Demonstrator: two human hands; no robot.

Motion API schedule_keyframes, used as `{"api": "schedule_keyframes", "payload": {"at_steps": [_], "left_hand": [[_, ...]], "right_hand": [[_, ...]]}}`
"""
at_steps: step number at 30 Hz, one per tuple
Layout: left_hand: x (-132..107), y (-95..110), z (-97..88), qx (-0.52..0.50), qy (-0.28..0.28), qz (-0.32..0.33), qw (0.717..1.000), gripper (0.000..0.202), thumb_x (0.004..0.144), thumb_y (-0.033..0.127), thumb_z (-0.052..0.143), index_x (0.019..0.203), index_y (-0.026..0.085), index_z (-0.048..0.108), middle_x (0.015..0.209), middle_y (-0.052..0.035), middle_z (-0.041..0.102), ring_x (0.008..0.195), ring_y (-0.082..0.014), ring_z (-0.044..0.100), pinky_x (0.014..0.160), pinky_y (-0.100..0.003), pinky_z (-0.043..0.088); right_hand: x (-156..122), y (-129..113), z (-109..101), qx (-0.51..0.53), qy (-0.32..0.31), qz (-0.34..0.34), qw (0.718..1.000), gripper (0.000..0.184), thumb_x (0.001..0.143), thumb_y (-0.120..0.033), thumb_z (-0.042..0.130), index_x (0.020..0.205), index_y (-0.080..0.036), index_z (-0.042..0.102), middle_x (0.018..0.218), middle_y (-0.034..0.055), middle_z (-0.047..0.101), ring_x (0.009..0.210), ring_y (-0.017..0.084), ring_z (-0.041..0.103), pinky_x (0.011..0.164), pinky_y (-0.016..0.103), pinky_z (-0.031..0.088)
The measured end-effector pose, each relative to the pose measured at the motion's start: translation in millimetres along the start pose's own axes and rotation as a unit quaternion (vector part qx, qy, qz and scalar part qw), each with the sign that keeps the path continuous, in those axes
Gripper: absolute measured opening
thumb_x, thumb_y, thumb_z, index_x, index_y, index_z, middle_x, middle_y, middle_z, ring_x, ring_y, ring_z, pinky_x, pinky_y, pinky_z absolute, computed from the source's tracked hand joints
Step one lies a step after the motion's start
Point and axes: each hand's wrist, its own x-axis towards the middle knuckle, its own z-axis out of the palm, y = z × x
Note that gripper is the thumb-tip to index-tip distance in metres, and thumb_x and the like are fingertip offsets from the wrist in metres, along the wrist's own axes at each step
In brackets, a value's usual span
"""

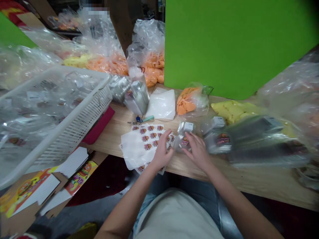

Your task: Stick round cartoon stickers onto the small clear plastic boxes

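Clear plastic wraps the small packet (pixel 185 132) lying on the wooden worktop (pixel 249 177) just beyond the fingertips of the person's right hand (pixel 198 150), whose loosely curled fingers touch its near edge, though whether they grip it cannot be told. The left hand (pixel 163 149) rests flat with fingers spread on a sheet of burger stickers (pixel 139 142), holding nothing, the packet just to its right, between the two hands. A white basket (pixel 74 116) stands at left, a green board (pixel 224 43) behind, and more filled packets (pixel 251 142) lie blurred at right.
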Motion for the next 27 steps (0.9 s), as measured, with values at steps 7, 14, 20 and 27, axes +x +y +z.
{"api": "schedule_keyframes", "payload": {"at_steps": [7, 14, 20, 27], "left_hand": [[-2.3, 38.6, -6.1, -0.393, -0.08, -0.32, 0.858, 0.038, 0.073, 0.036, 0.065, 0.105, 0.016, 0.058, 0.095, -0.0073, 0.064, 0.082, -0.0133, 0.06, 0.076, -0.026, 0.044], [9.5, 60.9, 34.3, -0.242, -0.135, -0.224, 0.934, 0.024, 0.073, 0.038, 0.063, 0.08, 0.016, 0.064, 0.07, 0.0, 0.058, 0.065, -0.0097, 0.051, 0.063, -0.022, 0.039], [-11.2, 43.0, 9.8, -0.159, -0.057, -0.202, 0.965, 0.025, 0.077, 0.037, 0.058, 0.093, 0.018, 0.063, 0.085, -0.0025, 0.061, 0.079, -0.0138, 0.055, 0.074, -0.025, 0.042], [-90.3, 10.1, -54.2, -0.198, 0.086, -0.378, 0.9, 0.029, 0.07, 0.041, 0.065, 0.084, 0.015, 0.062, 0.076, -0.0023, 0.064, 0.071, -0.0121, 0.057, 0.069, -0.022, 0.042]], "right_hand": [[-12.3, -11.9, -30.0, 0.186, 0.018, 0.01, 0.982, 0.072, 0.081, -0.034, 0.057, 0.139, -0.026, 0.016, 0.132, 0.01, 0.046, 0.121, 0.023, 0.044, 0.101, 0.045, 0.034], [-33.6, 17.7, -94.4, 0.032, -0.006, -0.006, 0.999, 0.071, 0.079, -0.038, 0.06, 0.139, -0.028, 0.024, 0.132, 0.0075, 0.048, 0.118, 0.024, 0.048, 0.098, 0.044, 0.04], [-31.6, 83.2, -123.9, -0.016, -0.078, 0.024, 0.997, 0.044, 0.084, -0.031, 0.047, 0.127, -0.025, 0.045, 0.142, 0.0091, 0.034, 0.127, 0.028, 0.036, 0.101, 0.048, 0.036], [-14.0, 2.1, -51.8, 0.02, 0.035, -0.042, 0.998, 0.047, 0.082, -0.019, 0.046, 0.129, -0.022, 0.042, 0.129, 0.0105, 0.048, 0.123, 0.024, 0.042, 0.102, 0.045, 0.037]]}}
